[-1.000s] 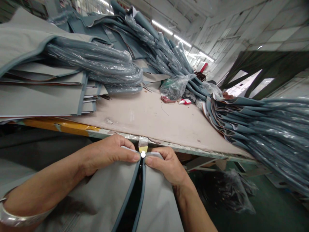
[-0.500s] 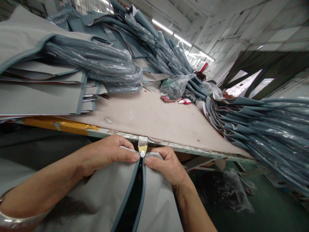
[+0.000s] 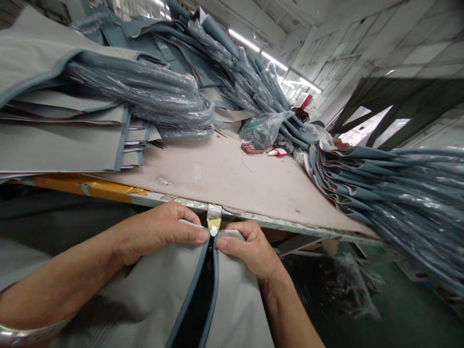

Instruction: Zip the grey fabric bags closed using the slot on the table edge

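A grey fabric piece [image 3: 152, 285] with blue-grey bound edges hangs below the table front, its two edges parting around a dark gap. My left hand [image 3: 174, 227] pinches the top of the left edge, thumb on the near face. The top corner of the right flap [image 3: 237, 280] is gripped by my right hand [image 3: 246, 244], also thumb in front. Between the two thumbs sits a small white knob [image 3: 213, 231], just below a taped tab [image 3: 214, 216] on the table edge. The fingers behind the fabric are partly hidden.
On the table [image 3: 224, 169], grey panels [image 3: 61, 145] are stacked at the left beside plastic-wrapped blue-grey rolls [image 3: 145, 96]. More wrapped pieces [image 3: 406, 193] overhang the right side. A red-and-white bottle [image 3: 277, 152] lies near a clear bag [image 3: 263, 130]. Plastic [image 3: 348, 285] lies below.
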{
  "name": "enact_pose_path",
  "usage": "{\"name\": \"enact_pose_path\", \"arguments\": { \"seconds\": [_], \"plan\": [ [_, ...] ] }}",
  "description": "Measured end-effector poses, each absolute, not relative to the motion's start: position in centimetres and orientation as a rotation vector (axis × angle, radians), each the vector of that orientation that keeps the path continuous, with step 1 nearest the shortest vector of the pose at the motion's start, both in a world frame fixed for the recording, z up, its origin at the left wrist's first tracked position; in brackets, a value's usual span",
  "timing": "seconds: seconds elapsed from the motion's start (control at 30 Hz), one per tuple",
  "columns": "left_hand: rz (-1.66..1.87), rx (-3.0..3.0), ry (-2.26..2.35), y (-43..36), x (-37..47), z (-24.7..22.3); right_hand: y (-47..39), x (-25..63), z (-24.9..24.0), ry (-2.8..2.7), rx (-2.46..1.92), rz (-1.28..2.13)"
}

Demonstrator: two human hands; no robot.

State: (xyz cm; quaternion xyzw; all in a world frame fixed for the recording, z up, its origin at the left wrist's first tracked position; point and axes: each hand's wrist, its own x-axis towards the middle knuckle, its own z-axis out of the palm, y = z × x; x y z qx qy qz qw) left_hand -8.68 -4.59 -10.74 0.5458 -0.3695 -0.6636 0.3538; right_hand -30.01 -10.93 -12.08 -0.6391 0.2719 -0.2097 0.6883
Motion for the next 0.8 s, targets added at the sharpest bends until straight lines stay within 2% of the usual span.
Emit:
{"name": "enact_pose_path", "arguments": {
  "seconds": [0.8],
  "plan": [
    [-1.588,1.494,-1.069,-5.15,-9.08,-9.94,-10.60,-29.50,-11.64,0.678,-1.435,-0.504]
  ]
}}
